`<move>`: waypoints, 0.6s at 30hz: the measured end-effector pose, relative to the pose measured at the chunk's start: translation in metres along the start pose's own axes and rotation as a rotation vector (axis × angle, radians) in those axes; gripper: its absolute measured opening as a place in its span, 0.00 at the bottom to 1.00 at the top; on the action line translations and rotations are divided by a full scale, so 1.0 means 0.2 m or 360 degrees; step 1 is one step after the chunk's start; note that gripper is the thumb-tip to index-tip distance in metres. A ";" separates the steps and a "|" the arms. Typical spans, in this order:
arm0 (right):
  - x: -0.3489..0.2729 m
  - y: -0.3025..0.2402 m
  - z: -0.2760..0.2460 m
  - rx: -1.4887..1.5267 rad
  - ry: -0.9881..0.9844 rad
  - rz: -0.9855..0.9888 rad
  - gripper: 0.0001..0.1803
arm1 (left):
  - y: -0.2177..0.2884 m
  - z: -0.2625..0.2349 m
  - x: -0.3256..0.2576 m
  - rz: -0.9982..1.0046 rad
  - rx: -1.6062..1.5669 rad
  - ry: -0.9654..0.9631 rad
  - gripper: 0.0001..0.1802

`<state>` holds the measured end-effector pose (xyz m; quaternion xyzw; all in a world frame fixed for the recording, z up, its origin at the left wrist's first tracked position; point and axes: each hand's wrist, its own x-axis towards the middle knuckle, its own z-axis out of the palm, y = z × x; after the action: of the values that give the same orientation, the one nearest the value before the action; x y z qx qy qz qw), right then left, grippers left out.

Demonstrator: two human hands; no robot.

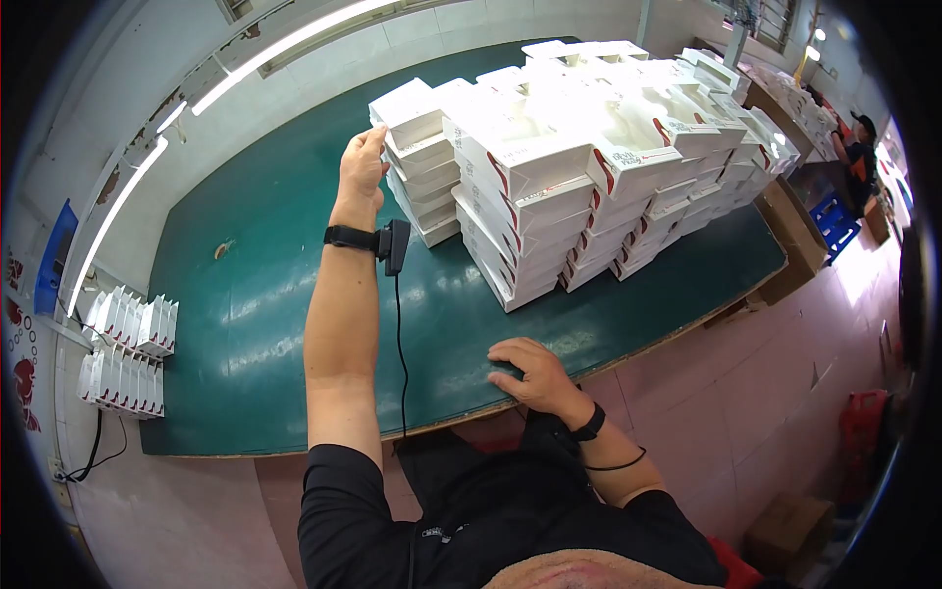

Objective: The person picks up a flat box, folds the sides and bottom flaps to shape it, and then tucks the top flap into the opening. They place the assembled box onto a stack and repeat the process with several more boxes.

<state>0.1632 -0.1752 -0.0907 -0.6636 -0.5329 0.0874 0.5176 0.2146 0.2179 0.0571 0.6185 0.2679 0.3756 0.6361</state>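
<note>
Tall stacks of white cardboard boxes with red marks [549, 187] stand on a green-topped table [265, 285]. My left hand [363, 167] reaches to the left end of these stacks. Its fingers are bent together against the edge of an upper white box [412, 128]; the thumb is partly hidden. Near the table's front edge, my right hand [530, 375] rests with loosely bent fingers, thumb apart, and nothing in it. A black strap with a small black device [392, 247] circles my left wrist, its cable hanging down. Another black band [591, 422] is on my right wrist.
At the table's left end stand two rows of upright white boxes [123, 383] against the wall. An open brown carton [785, 240] adjoins the right end. Farther right are a blue stool [835, 226], a person in dark clothes [863, 162] and a red crate [863, 432].
</note>
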 end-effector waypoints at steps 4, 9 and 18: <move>0.00 0.00 0.01 0.0000 0.0010 -0.0009 0.17 | -0.01 -0.10 -0.23 0.0082 -0.0101 -0.0051 0.18; -0.01 0.03 -0.01 -0.0007 0.0042 -0.0019 0.17 | -0.05 -0.27 -0.74 0.0129 -0.0211 -0.0160 0.15; -0.05 0.03 0.04 -0.0018 0.0046 -0.0057 0.17 | -0.32 -0.72 -1.67 0.0398 0.0982 -0.0078 0.18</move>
<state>0.1575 -0.1778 -0.1022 -0.6581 -0.5377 0.0656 0.5230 -0.0837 0.0348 -0.0612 0.8190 0.2756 0.3370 0.3739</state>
